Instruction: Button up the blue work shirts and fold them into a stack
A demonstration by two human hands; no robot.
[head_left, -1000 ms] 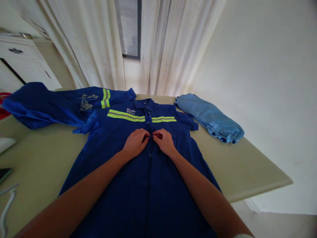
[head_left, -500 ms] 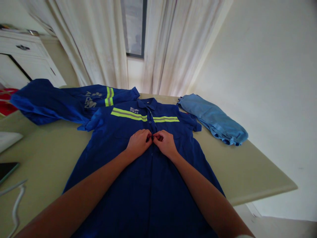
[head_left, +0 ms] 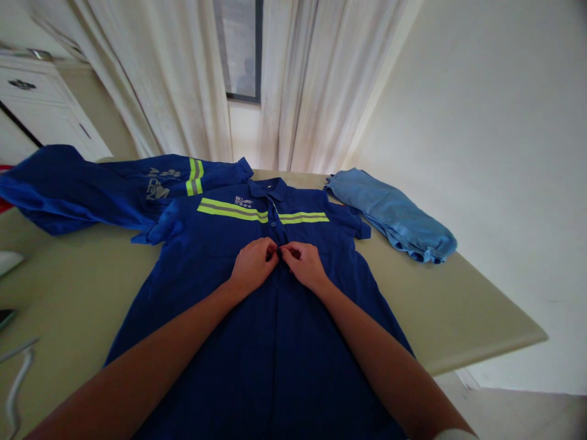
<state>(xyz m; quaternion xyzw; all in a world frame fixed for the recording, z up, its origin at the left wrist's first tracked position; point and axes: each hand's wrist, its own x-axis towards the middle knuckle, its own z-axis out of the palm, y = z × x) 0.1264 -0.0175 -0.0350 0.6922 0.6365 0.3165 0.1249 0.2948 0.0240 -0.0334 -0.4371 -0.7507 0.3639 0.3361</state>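
Observation:
A dark blue short-sleeved work shirt (head_left: 302, 305) lies front up on the table, its collar pointing away from me. Yellow-green and grey reflective bands cross its chest, with a white logo above the left one. Both my hands meet at the front placket, just below the bands. My left hand (head_left: 254, 264) pinches the placket edge between thumb and fingers. Facing it, my right hand (head_left: 303, 264) pinches the same edge, fingertips almost touching the left ones. Whatever lies between the fingertips is mostly hidden. One button (head_left: 274, 224) shows above my hands.
Another blue garment with a reflective band (head_left: 110, 186) lies at the back left of the table (head_left: 481, 318). A folded light blue garment (head_left: 394, 214) rests at the back right. At the left edge are a white cable (head_left: 18, 382) and part of a phone (head_left: 6, 318). Curtains (head_left: 183, 73) hang behind.
The view has shifted slightly, so things at the left sit further toward the edge. Both hands stay pinched at the same spot on the placket.

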